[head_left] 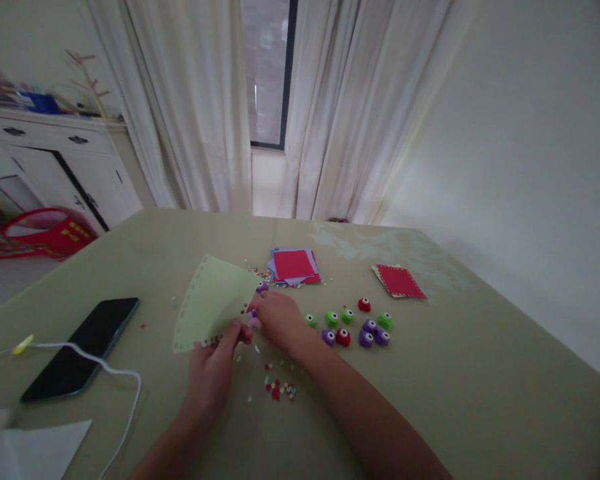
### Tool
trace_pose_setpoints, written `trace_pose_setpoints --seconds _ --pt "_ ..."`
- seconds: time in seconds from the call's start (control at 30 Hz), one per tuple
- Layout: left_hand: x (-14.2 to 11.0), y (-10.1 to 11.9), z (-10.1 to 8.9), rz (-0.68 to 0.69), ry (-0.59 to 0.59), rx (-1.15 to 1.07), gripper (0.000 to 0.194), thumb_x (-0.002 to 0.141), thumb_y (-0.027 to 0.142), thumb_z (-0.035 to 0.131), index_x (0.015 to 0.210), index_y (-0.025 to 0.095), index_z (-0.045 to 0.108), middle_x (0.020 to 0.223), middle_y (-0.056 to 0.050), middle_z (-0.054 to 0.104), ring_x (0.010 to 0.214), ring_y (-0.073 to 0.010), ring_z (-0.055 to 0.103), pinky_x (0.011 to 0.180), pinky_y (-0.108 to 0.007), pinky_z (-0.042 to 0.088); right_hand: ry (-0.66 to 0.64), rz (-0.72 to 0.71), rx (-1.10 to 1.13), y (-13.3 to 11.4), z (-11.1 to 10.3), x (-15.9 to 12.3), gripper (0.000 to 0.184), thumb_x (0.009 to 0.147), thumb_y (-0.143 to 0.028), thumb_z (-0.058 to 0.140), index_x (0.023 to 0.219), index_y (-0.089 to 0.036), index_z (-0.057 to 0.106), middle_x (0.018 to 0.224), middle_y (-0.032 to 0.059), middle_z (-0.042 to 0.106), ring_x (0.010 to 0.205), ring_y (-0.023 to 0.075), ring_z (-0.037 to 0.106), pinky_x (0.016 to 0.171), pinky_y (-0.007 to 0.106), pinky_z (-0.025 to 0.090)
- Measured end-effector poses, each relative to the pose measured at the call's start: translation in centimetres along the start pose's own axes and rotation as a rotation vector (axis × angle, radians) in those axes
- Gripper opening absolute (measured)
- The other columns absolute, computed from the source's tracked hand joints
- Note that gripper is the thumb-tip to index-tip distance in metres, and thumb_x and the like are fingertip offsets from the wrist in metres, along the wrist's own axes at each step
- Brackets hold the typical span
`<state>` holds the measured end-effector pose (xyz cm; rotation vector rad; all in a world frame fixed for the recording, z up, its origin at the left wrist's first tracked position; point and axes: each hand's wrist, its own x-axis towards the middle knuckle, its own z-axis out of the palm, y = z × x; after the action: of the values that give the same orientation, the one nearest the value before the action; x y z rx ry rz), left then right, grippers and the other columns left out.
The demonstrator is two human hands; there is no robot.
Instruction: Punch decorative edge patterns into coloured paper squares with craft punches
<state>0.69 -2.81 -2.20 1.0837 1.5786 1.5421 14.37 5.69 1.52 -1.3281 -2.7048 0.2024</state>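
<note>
My left hand pinches the lower right corner of a pale yellow-green paper sheet. Small holes run along several of its edges. At the sheet's right edge my right hand is closed around a small purple hole punch, mostly hidden by the fingers. Just beyond that hand shows another purple piece with an eye; whether it belongs to the same punch I cannot tell. Below the hands lie red, yellow and pale paper dots.
Several green, red and purple eyed punches stand to the right. Behind them are a stack of coloured paper squares and a red sheet with punched edges. A phone, white cable and white paper lie left.
</note>
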Motion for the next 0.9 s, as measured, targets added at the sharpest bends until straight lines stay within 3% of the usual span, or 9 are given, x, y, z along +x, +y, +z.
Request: trace_pose_setpoints --seconds 0.17,0.33,0.4,0.47,0.53,0.6,0.7,0.8,0.9 --pt "-0.4 1.4 -0.1 -0.004 -0.012 0.051 0.044 0.089 0.049 0.067 0.052 0.026 0.063 0.066 -0.001 0.071 0.074 -0.0220 0.069 0.079 -0.031 0.052 0.021 0.042 0.015 0.4 -2.3 -1.4 0.037 0.091 -0.016 0.065 0.127 -0.016 0.066 0.120 0.0149 0.076 0.107 0.0291 0.072 0.088 0.037 0.057" --pt "-1.0 2.8 0.0 -0.072 -0.050 0.027 0.044 0.085 0.060 0.072 0.060 0.024 0.076 0.067 -0.004 0.078 0.071 -0.0250 0.073 0.076 -0.033 0.056 0.279 0.151 0.299 0.8 -4.9 -4.4 0.032 0.094 -0.022 0.066 0.124 -0.014 0.070 0.117 0.0144 0.073 0.110 0.0281 0.069 0.100 0.042 0.053" --pt "-1.4 3.1 0.2 -0.090 -0.087 0.009 0.045 0.082 0.063 0.073 0.062 0.023 0.080 0.067 -0.006 0.080 0.070 -0.0263 0.074 0.073 -0.034 0.058 0.369 0.155 0.545 0.2 -4.3 -6.4 0.030 0.097 -0.026 0.065 0.125 -0.017 0.072 0.118 0.0128 0.071 0.106 0.0257 0.069 0.095 0.040 0.055" --pt "-1.7 3.3 0.4 -0.081 -0.145 -0.006 0.046 0.082 0.063 0.074 0.063 0.022 0.081 0.068 -0.007 0.081 0.069 -0.0267 0.075 0.071 -0.034 0.059 0.357 0.159 0.886 -0.4 -2.8 -8.6 0.031 0.099 -0.034 0.066 0.126 -0.022 0.073 0.118 0.0106 0.069 0.095 0.0218 0.069 0.078 0.034 0.058" --pt "-2.2 3.3 0.6 -0.069 -0.195 -0.027 0.044 0.082 0.061 0.074 0.064 0.022 0.082 0.068 -0.007 0.081 0.068 -0.0263 0.076 0.069 -0.034 0.060 0.356 0.198 1.147 -0.8 -0.9 -10.7 0.036 0.095 -0.036 0.073 0.129 -0.026 0.073 0.117 0.0083 0.067 0.087 0.0190 0.069 0.071 0.031 0.058" --pt "-2.6 3.2 0.7 -0.082 -0.229 -0.043 0.042 0.083 0.059 0.075 0.067 0.022 0.083 0.070 -0.007 0.082 0.068 -0.0259 0.076 0.067 -0.033 0.060 0.446 0.300 1.348 -0.9 0.5 -12.2 0.042 0.086 -0.037 0.085 0.125 -0.027 0.073 0.109 0.0055 0.069 0.086 0.0188 0.070 0.069 0.029 0.057" --pt "-3.2 2.7 1.0 -0.116 -0.265 -0.051 0.040 0.083 0.058 0.077 0.068 0.021 0.083 0.070 -0.007 0.082 0.065 -0.0247 0.076 0.063 -0.031 0.060 0.509 0.382 1.519 -0.6 1.4 -13.1 0.040 0.084 -0.043 0.087 0.117 -0.025 0.072 0.098 0.0040 0.072 0.081 0.0185 0.070 0.066 0.029 0.059" --pt "-3.8 2.5 1.1 -0.131 -0.309 -0.046 0.041 0.082 0.059 0.078 0.066 0.022 0.082 0.068 -0.007 0.081 0.063 -0.0238 0.075 0.061 -0.029 0.059 0.528 0.351 1.581 -0.3 1.4 -12.9 0.042 0.090 -0.051 0.080 0.120 -0.024 0.068 0.095 0.0044 0.073 0.079 0.0197 0.073 0.062 0.030 0.060" --pt "-4.2 2.7 1.2 -0.170 -0.346 -0.039 0.044 0.080 0.062 0.079 0.065 0.022 0.083 0.067 -0.007 0.081 0.060 -0.0244 0.075 0.060 -0.030 0.059 0.640 0.348 1.606 -0.4 1.8 -12.6 0.044 0.084 -0.046 0.088 0.116 -0.026 0.065 0.097 0.0029 0.074 0.083 0.0201 0.074 0.069 0.031 0.061"
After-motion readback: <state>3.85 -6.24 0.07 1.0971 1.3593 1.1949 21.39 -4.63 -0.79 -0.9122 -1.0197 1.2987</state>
